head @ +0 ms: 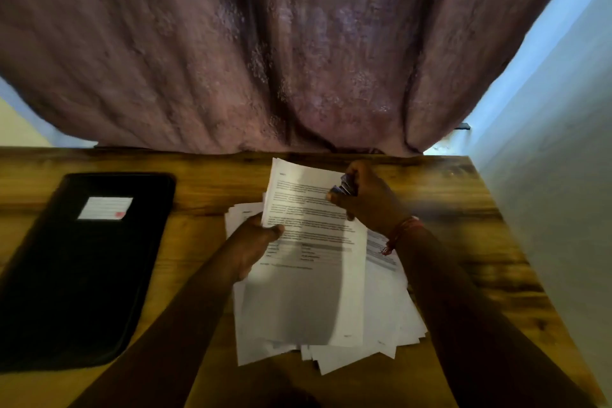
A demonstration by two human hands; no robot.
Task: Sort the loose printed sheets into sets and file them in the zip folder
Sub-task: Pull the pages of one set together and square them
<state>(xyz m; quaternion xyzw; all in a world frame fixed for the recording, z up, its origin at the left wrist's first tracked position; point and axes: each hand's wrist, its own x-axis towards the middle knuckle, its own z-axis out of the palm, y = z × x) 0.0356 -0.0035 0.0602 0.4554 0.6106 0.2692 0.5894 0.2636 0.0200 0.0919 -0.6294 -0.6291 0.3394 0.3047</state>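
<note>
A mauve curtain [265, 43] is filling the upper frame above the wooden table [463, 209]. The black zip folder [82, 275] is lying closed at lower left. The loose sheets [381, 325] are spreading at lower centre; the left hand [255, 245] is pinching the top sheet [308, 242], and the right hand [367, 199] is gripping a small blurred object [344, 187].

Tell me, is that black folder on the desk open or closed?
Closed. The zip folder lies flat, cover with white label up, no sheets inside showing.

I see white sheets [331, 308] with black print, a black folder [66, 275] bearing a white label [105, 208] with a red mark, a streaky brown wood-grain surface [463, 209], and a mauve floral-patterned curtain [265, 43].
</note>
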